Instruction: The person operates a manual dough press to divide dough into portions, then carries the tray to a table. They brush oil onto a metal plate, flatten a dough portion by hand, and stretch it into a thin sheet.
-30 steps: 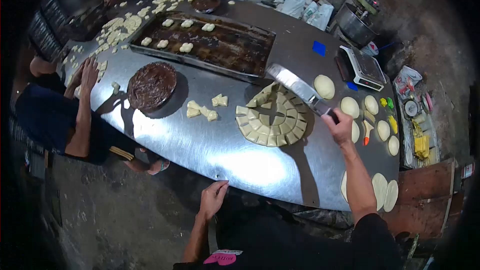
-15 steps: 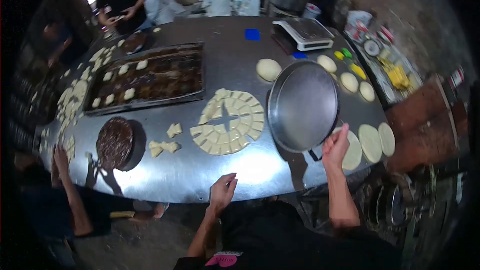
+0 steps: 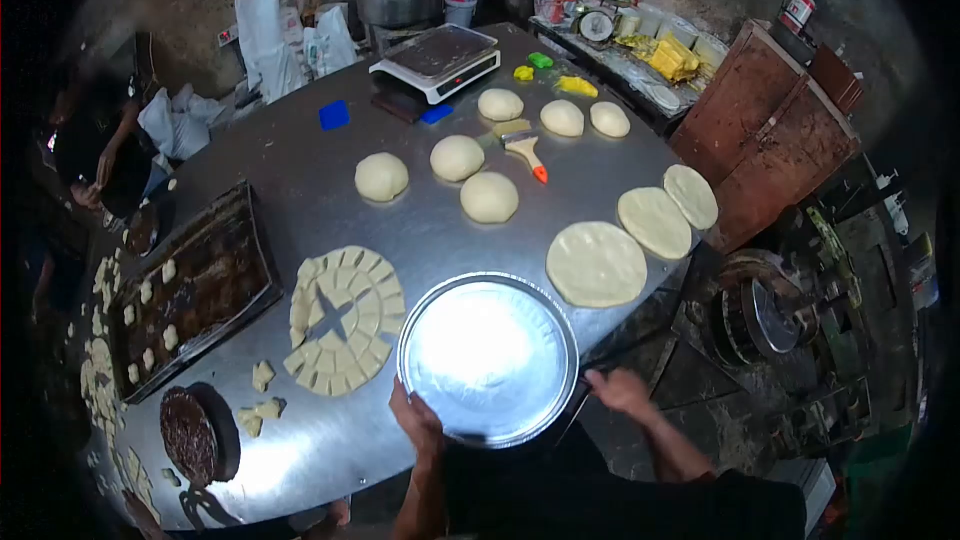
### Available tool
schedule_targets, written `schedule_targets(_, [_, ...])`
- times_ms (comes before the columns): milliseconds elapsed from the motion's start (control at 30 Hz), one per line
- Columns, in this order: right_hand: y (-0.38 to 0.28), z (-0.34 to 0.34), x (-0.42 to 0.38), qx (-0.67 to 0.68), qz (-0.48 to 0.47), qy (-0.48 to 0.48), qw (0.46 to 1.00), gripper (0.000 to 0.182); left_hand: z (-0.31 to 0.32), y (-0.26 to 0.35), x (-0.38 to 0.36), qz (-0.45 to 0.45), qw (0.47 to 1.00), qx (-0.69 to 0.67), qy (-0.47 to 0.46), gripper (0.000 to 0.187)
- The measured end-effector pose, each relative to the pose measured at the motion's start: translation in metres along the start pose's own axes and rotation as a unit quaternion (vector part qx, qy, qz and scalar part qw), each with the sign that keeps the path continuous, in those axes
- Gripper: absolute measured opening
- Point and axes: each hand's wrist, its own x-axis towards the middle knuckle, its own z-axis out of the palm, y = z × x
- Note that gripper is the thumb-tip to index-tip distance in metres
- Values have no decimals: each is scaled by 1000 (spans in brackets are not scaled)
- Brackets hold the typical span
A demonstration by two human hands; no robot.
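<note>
A round, shiny metal pan [image 3: 488,350] is tipped toward me over the near edge of the table. My left hand [image 3: 416,422] grips its lower left rim, thumb on top, the other fingers partly hidden. On the pan's right, my right hand [image 3: 622,392] is closed around what looks like its thin dark handle. Left of the pan lies a circle of cut dough pieces [image 3: 345,320] with a star-shaped gap in the middle. Flattened dough rounds [image 3: 597,264] rest to its upper right. Several dough balls [image 3: 489,197] sit behind it, and a brush [image 3: 526,153] lies among them.
A dark baking tray [image 3: 195,290] holds small dough pieces at left, with a round brown-coated pan [image 3: 188,435] nearer me. A scale [image 3: 435,60] stands at the back. Beyond the right edge are a wooden cabinet [image 3: 765,140] and metal equipment. Another person [image 3: 105,150] stands far left.
The pan has come down and left, toward me, uncovering dough balls and the brush. My left hand has moved up and taken hold of its rim. The view has swung right.
</note>
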Motion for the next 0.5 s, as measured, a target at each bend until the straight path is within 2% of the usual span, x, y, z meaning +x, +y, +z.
schedule_targets(33, [-9, -23, 22, -336, -146, 57, 929, 47, -4, 9, -1, -16, 1000, 11, 3, 45])
schedule_targets(100, [-74, -67, 81, -275, -220, 176, 919, 30, -6, 16, -1, -31, 999, 28, 14, 44])
schedule_targets(167, [-122, -90, 173, -260, -391, 212, 857, 16, -8, 13, -3, -27, 997, 66, 20, 44])
schedule_targets(200, [-151, -99, 214, -373, -368, 172, 834, 27, -8, 16, -1, -30, 996, 75, 29, 44])
schedule_targets(267, [-189, -91, 299, -418, -516, 263, 700, 31, -11, 26, 0, -45, 993, 107, 12, 44])
schedule_targets(333, [-216, -85, 365, -516, -558, 256, 598, 32, -12, 35, 1, -71, 990, 122, 16, 43])
schedule_targets(367, [-226, -84, 391, -504, -569, 248, 600, 32, -11, 37, 3, -89, 989, 121, 9, 42])
schedule_targets(433, [-247, -85, 423, -599, -627, 181, 464, 37, -9, 33, 0, -124, 986, 108, 31, 41])
schedule_targets(467, [-257, -89, 429, -604, -649, 193, 419, 34, -9, 38, 1, -146, 985, 81, 31, 41])
schedule_targets(500, [-266, -87, 435, -600, -654, 189, 421, 34, -8, 42, 0, -169, 984, 52, 29, 41])
